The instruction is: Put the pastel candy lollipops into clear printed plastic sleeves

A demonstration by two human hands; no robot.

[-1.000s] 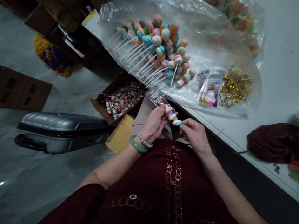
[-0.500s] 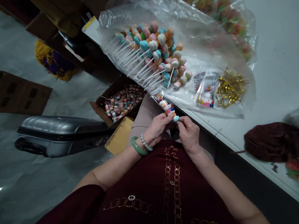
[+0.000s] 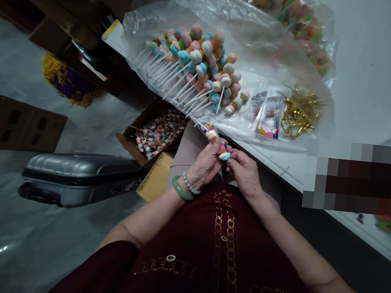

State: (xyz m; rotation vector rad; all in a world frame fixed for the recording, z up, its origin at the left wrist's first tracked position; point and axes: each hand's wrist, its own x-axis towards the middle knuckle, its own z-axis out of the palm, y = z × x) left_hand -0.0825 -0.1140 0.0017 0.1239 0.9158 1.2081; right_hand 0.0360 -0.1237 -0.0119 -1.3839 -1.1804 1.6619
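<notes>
A marshmallow skewer in a clear wrapper slants over my lap at the table edge, its lowest piece pale blue and white. My left hand, with beads and a green bangle at the wrist, is closed around its middle. Fingers of my right hand pinch together at its lower end; whether they grip stick or wrapper is hidden. Just beyond, a heap of unwrapped marshmallow skewers lies on a plastic bag, white sticks towards me. Printed clear wrappers and gold twist ties rest to the right of the heap.
Below the table's left side stands an open carton full of colourful wrapped sweets. A grey suitcase lies on the floor beside a yellowish box. Bags of red and green sweets sit at the back of the white table.
My left hand has slid further down over the skewer, covering more of its middle. My right hand stays at the lower end, shifted slightly. The view has moved a little.
</notes>
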